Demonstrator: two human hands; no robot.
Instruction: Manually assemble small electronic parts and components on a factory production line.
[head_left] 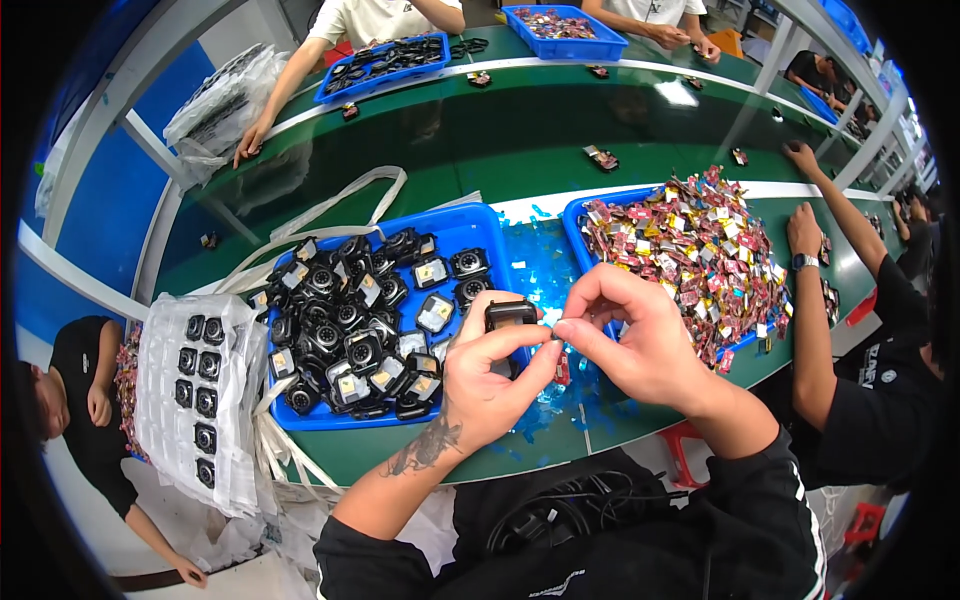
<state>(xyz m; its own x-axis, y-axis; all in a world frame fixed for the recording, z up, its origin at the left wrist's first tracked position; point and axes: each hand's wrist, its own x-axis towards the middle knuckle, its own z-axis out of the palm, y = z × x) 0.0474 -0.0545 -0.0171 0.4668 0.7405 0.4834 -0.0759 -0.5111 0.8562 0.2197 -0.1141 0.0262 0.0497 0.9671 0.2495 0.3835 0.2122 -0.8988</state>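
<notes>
My left hand [482, 385] grips a black smartwatch case [508, 315] between thumb and fingers, above the gap between two blue trays. Close against it, my right hand [640, 345] is closed in a pinch, its fingertips meeting those of the left. A shiny light-blue scrap [549, 316] shows at the fingertips; whether the right hand holds it cannot be made out. Left of my hands, a blue tray [480, 222] is heaped with black watch cases [325, 315]. To the right, another blue tray [574, 222] overflows with small red, yellow and white electronic parts [690, 255].
Blue film scraps [530, 250] litter the green table between the trays. A white blister tray [160, 400] with several watch cases stands far left, beside white straps [285, 440]. Beyond runs a green conveyor belt [450, 140] with scattered parts. Co-workers sit across and at both sides.
</notes>
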